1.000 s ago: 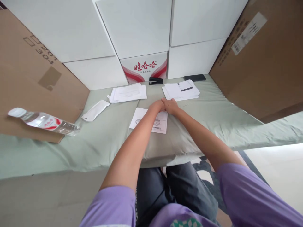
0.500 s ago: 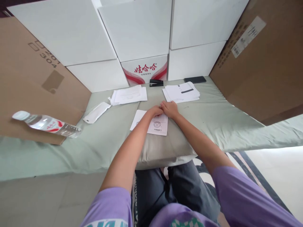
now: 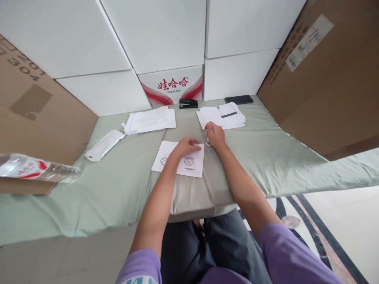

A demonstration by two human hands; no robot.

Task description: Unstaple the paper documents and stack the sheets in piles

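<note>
Head view: left hand [image 3: 186, 147] lay on the stamped paper [image 3: 191, 165], grip slack and empty, probably just steadying it on the cloth [image 3: 124, 177], while the right hand [image 3: 216, 136] pinched some tiny slip [image 3: 208, 142] beside it.

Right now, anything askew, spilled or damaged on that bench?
Only minor untidiness: the right paper stack and the left paper stack have misaligned edges, with sheets jutting past one another. The green cloth is creased. No spill or damage shows.
</note>
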